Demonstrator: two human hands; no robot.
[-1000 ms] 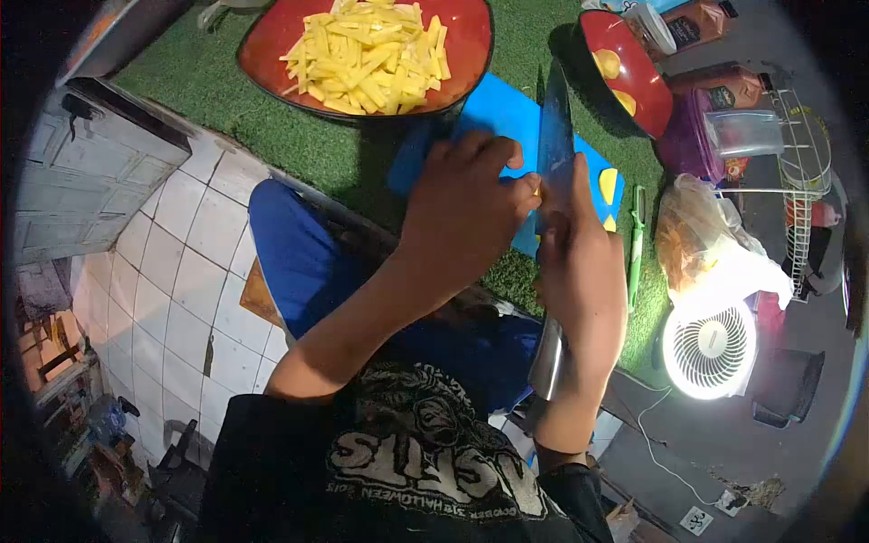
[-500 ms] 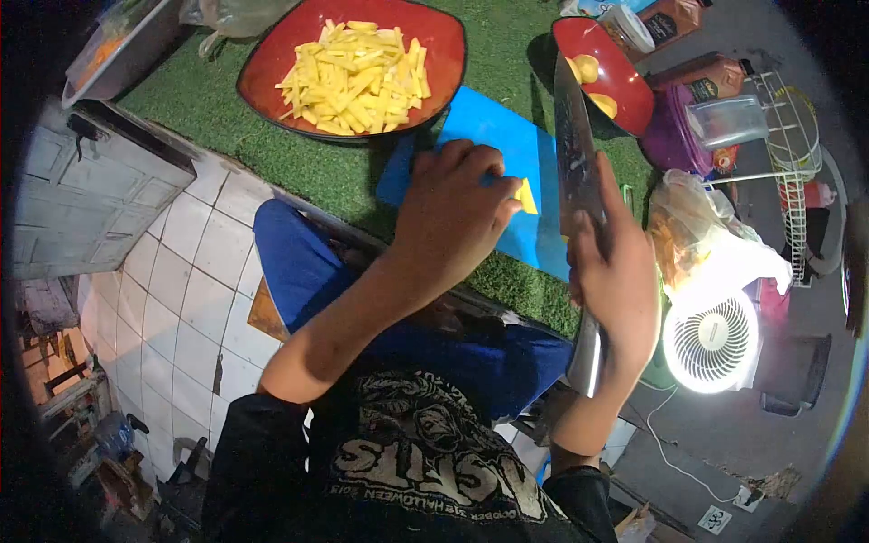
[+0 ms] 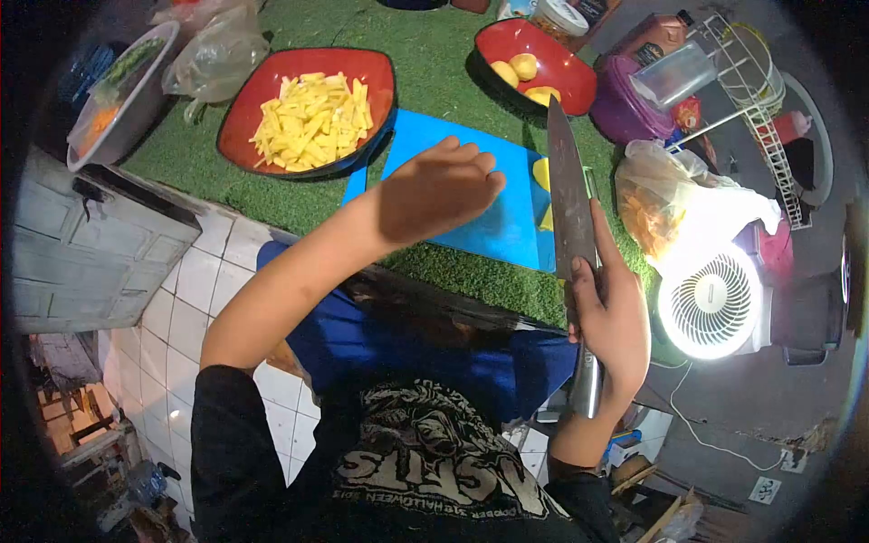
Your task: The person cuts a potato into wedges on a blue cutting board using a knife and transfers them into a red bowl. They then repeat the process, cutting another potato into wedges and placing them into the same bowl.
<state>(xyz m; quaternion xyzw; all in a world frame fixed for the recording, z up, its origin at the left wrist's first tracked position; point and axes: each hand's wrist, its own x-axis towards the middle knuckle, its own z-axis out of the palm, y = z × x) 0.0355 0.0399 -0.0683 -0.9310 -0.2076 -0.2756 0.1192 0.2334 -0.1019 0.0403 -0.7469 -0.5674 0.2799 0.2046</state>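
Note:
My right hand (image 3: 617,317) grips the handle of a large kitchen knife (image 3: 570,185), its blade pointing away from me over the right side of a blue cutting board (image 3: 493,231). Yellow potato pieces (image 3: 541,173) lie on the board just left of the blade, partly hidden by it. Over the board's left part is my left hand (image 3: 439,192), its fingers curled in; whatever they may hold is hidden. Beyond that hand, a red bowl (image 3: 237,122) contains many potato sticks (image 3: 312,122). A smaller red bowl (image 3: 575,68) at the back right holds several peeled potatoes (image 3: 523,66).
Green turf matting (image 3: 434,59) covers the table. A grey basin (image 3: 163,77) and a plastic bag (image 3: 215,59) stand left. Rightward are a purple container (image 3: 625,109), a wire rack (image 3: 769,154), a bag of peelings (image 3: 656,208) and a lit white fan (image 3: 711,300).
My left hand has moved left, away from the potato piece and the knife. The knife stays in my right hand. The camera view has shifted, so the bowls appear further left.

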